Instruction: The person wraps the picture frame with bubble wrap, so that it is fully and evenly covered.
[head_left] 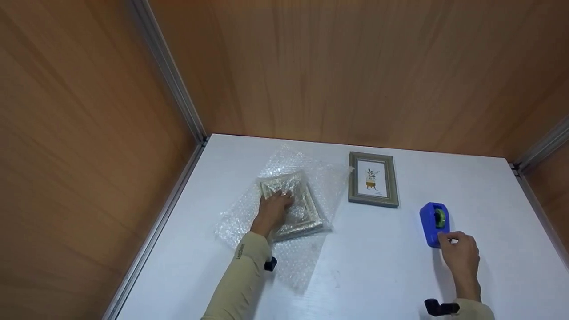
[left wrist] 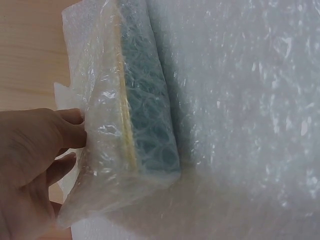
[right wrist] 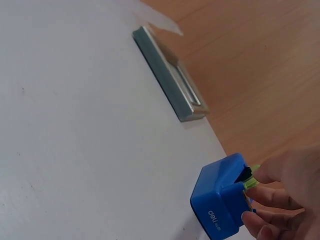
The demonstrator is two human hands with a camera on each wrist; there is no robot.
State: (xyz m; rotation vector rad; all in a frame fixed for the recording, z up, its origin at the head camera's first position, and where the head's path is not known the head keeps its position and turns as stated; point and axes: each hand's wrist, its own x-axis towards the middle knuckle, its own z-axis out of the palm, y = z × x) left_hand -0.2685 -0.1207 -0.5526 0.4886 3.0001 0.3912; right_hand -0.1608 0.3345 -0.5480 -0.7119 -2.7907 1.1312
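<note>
A picture frame (head_left: 306,200) lies folded in bubble wrap (head_left: 284,262) at the middle left of the table. My left hand (head_left: 273,211) rests over the folded wrap on top of it, fingers pressing the layer down. In the left wrist view, fingertips touch the wrap (left wrist: 102,125) beside the wrapped frame's dark side (left wrist: 150,110). At the right stands a blue tape dispenser (head_left: 430,222) with a green roll in it. My right hand (head_left: 461,255) is at its front end, thumb and index finger pinching the tape (right wrist: 251,183).
An unwrapped picture frame (head_left: 373,180) with a potted plant print lies face up toward the back. A corner of the spread wrap reaches its left edge. Wood panels (head_left: 355,66) stand behind and left of the white table (head_left: 364,266).
</note>
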